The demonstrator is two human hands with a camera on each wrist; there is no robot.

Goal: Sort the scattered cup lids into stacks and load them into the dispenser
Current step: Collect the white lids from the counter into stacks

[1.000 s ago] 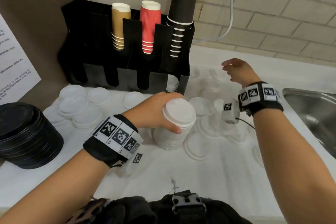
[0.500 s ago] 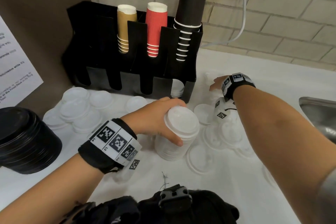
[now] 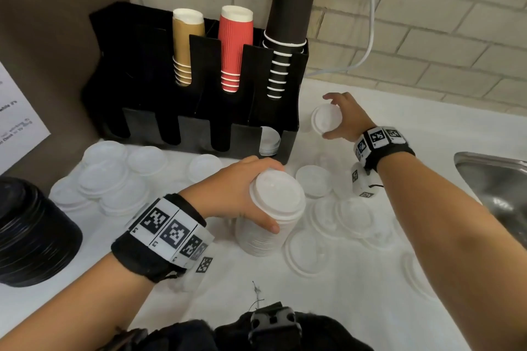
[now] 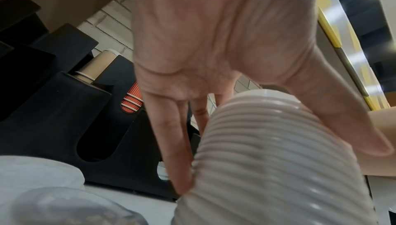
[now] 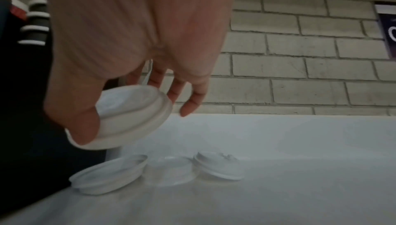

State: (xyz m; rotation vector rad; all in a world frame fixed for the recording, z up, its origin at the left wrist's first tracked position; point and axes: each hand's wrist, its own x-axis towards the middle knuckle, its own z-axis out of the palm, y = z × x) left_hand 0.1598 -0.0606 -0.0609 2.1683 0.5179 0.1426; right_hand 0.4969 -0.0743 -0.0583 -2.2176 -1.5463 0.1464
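Nearest, the left hand (image 3: 233, 194) grips a stack of white lids (image 3: 265, 225) standing on the worktop (image 3: 342, 308).
Its fingers (image 4: 171, 144) curl round the stack's ribbed side. Loose lids (image 3: 310, 179) lie scattered around it. Farther back, the right hand (image 3: 346, 120) holds a single white lid (image 3: 325, 118) off the worktop, thumb and fingers (image 5: 193, 99) on its rim, just right of the black dispenser (image 3: 194, 122) holding cups (image 3: 235, 45).

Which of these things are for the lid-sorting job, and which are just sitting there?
For the job: white lid stack in left hand; single white lid in right hand; loose lids; black dispenser.

Just there: sink; paper sign; white cable.
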